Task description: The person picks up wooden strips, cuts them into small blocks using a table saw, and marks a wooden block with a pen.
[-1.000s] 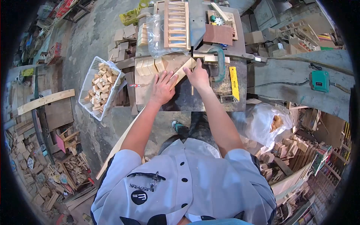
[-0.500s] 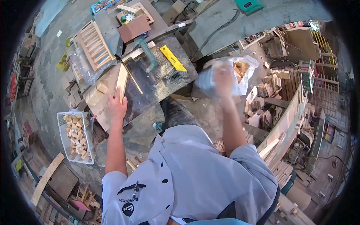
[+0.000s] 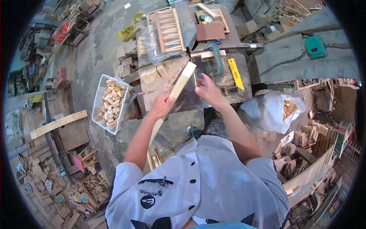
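My left hand point(image 3: 162, 105) is closed around a long pale wooden strip point(image 3: 180, 84), which is tilted up over the worktable and runs back toward my body. Beside its far end is my right hand point(image 3: 210, 93), with thumb and fingers apart. A thin wooden stick point(image 3: 195, 79) shows between the strip and my right fingertips; whether they touch it is unclear. Under both hands is the dark worktable top point(image 3: 187, 101). A green clamp point(image 3: 218, 61) and a yellow square ruler point(image 3: 236, 74) are beyond my right hand.
A white basket of wood offcuts point(image 3: 97, 110) stands at left. Wooden blocks point(image 3: 153, 73) sit on the table's left side, near a slatted wooden frame point(image 3: 169, 30). At right are a white plastic bag with wood pieces point(image 3: 268, 112) and stacked offcuts point(image 3: 309, 137).
My right hand has come from the white bag to the worktable. My left hand has raised the wooden strip off the table. The view has swung left.
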`<act>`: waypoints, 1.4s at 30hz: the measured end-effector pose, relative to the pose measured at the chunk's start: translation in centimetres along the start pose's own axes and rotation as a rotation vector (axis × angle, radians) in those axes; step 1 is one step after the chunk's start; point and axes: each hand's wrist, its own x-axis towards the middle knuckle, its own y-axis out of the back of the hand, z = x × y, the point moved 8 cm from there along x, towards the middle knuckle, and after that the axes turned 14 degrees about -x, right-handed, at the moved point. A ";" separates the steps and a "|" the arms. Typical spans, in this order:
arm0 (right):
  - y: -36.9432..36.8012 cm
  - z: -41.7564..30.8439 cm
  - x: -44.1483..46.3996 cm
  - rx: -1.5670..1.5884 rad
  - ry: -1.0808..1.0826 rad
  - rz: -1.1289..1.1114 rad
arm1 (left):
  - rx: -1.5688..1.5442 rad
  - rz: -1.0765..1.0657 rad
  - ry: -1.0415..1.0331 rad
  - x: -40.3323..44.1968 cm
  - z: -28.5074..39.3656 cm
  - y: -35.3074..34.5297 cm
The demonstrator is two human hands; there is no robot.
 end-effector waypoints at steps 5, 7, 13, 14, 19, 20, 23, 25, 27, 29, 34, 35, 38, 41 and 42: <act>-5.9 -7.6 -3.4 0.054 0.191 -0.476 | -0.357 -0.247 0.163 -6.3 1.3 -0.4; -7.0 -11.9 -6.6 0.050 0.138 -0.418 | -0.551 -0.315 0.265 -8.4 0.7 -0.9; -7.7 -15.7 -10.9 -0.001 0.254 -0.315 | -1.004 -0.390 0.387 -13.1 -5.7 -4.2; -7.0 -15.8 -10.9 0.019 0.214 -0.295 | -0.994 -0.482 0.506 -14.4 -11.4 -7.2; -5.8 -16.4 -10.0 -0.331 0.247 -0.131 | -0.761 -0.197 0.430 -15.5 -17.5 -10.6; -5.3 -14.3 -9.2 -0.354 0.161 -0.157 | -0.779 -0.194 0.435 -15.9 -16.5 -10.3; -5.3 -11.9 -5.9 -0.208 0.082 -0.091 | -0.615 -0.168 0.424 -17.2 -18.7 -7.5; -4.5 -9.1 -3.3 -0.048 -0.080 -0.004 | -0.447 -0.130 0.394 -18.8 -13.2 -4.4; -4.3 -4.8 -0.6 0.023 -0.153 0.045 | -0.281 -0.096 0.360 -20.2 -11.1 -3.6; -4.7 -0.7 1.0 0.132 -0.270 0.149 | 0.047 0.235 0.365 -22.0 -12.3 -1.3; -5.3 6.1 4.3 0.070 -0.398 0.393 | 0.260 0.422 0.218 -21.1 -12.7 2.4; -4.6 5.8 5.2 -0.069 -0.362 0.398 | 0.298 0.422 0.187 -20.3 -12.1 3.1; -1.8 7.5 8.6 -0.470 -0.248 0.434 | 0.376 0.359 0.202 -17.9 -11.6 4.3; -0.4 9.8 11.1 -0.489 -0.286 0.409 | 0.407 0.353 0.170 -15.9 -11.5 5.0; -0.3 10.3 11.8 -0.502 -0.251 0.398 | 0.416 0.340 0.154 -15.1 -11.4 5.3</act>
